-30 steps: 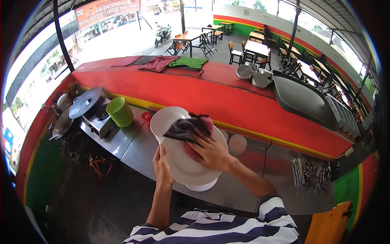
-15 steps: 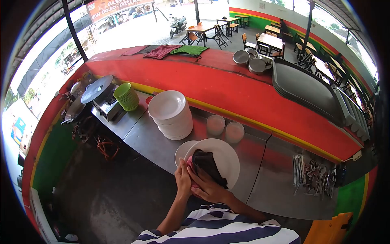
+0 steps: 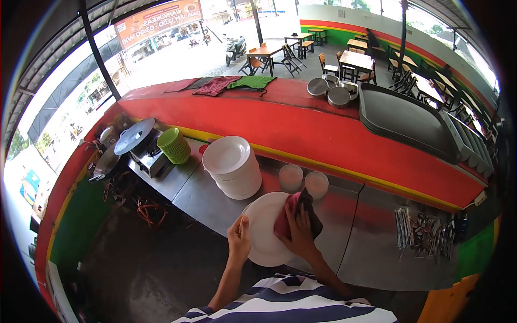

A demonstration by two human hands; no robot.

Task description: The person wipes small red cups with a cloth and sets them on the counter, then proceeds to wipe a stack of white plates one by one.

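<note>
My left hand (image 3: 239,237) grips the left rim of a white plate (image 3: 264,237), its fingers closed at the edge. A dark red and black cloth (image 3: 309,215) lies under my right hand (image 3: 299,230), which presses it against the plate's right side with the fingers laid over it. Just behind the plate stand two clear round containers (image 3: 291,177), side by side on the metal counter (image 3: 204,202). A tall stack of white plates (image 3: 234,172) rises to the left of them.
Green bowls (image 3: 174,145) are stacked beside a stove with a large lid (image 3: 134,136). Cutlery (image 3: 425,231) lies on the right. Along the red ledge (image 3: 242,113) are cloths (image 3: 218,86), metal pots (image 3: 339,96) and dark trays (image 3: 404,118).
My right hand has moved right with the cloth, away from my left hand, and more of the plate shows. My left hand now holds the plate's rim. The camera view has shifted slightly.
</note>
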